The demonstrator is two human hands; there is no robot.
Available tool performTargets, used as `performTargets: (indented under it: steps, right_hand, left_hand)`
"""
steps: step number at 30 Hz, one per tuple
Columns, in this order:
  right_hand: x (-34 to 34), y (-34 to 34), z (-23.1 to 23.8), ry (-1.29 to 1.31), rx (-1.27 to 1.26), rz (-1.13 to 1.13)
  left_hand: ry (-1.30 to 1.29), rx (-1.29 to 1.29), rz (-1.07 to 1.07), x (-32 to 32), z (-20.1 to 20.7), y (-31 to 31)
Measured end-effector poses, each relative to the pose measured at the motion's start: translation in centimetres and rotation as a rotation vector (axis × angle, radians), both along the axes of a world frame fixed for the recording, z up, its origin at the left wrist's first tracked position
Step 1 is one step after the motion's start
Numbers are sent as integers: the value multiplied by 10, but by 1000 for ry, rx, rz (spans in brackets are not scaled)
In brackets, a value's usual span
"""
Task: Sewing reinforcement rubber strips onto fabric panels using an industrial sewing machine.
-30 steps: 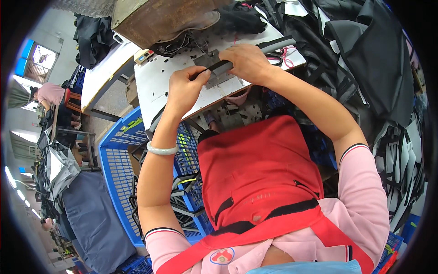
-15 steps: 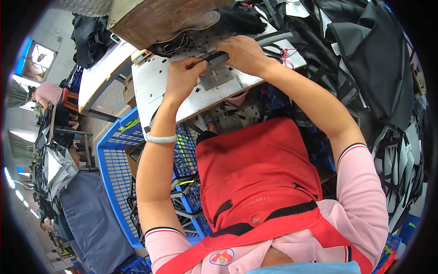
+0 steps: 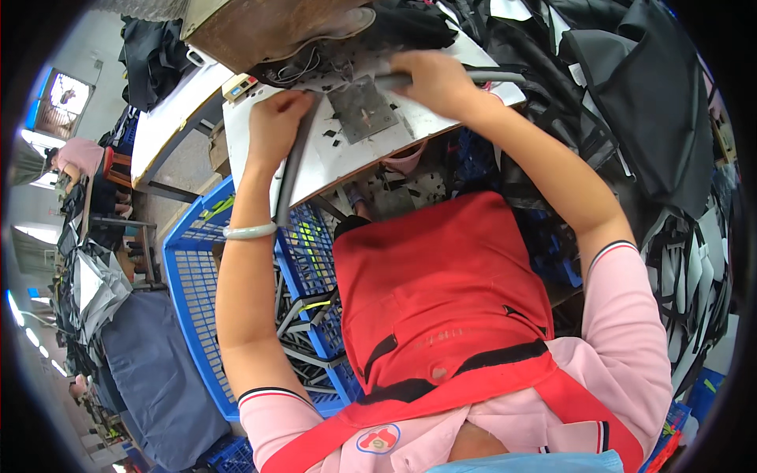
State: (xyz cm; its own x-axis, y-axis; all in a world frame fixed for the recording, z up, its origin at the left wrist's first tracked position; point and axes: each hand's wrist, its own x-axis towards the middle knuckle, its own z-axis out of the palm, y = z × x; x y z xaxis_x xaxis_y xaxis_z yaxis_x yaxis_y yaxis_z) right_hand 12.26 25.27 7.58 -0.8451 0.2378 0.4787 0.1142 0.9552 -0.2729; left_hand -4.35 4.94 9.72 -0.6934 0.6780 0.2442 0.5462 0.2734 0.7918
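On the left of the white worktable, my left hand point(image 3: 272, 130) is closed on a dark grey strip point(image 3: 296, 162). That strip hangs over the table's near edge toward a blue basket. My right hand point(image 3: 438, 85), smeared by motion, is over the far right part of the table. Its fingers close round another length of grey strip point(image 3: 497, 76), which sticks out to both sides of the hand. A square metal plate point(image 3: 363, 109) set in the tabletop lies between the hands, with nothing held over it.
A brown machine body point(image 3: 260, 31) overhangs the table's far side, with thin wires below. Small black scraps dot the white tabletop point(image 3: 252, 130). A blue basket point(image 3: 197, 296) of dark frame-like pieces stands lower left. Black fabric point(image 3: 643, 110) is heaped right. Another person sits far left.
My hands have moved apart from the metal plate, the left one leftward and nearer, the right one slightly rightward. The dark grey strip held across the plate now hangs from my left hand.
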Motion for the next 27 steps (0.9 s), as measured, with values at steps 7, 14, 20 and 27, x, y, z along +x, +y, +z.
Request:
performTargets:
  steps: [7,14,20,27]
  right_hand:
    - [29,-143,-33,154,504,630]
    - [36,-71,-1,-431,0,346]
    - [47,-30,15,-328,-79,251]
    - [41,-9,31,-343,35,180]
  left_hand:
    - [-239,-60,-316,78,12,33]
    - [-455,-245,-395,57,-19,-8]
    - [-700,-238,-425,64,-3,-24]
    - [-523,-115,-353,61,1,-10]
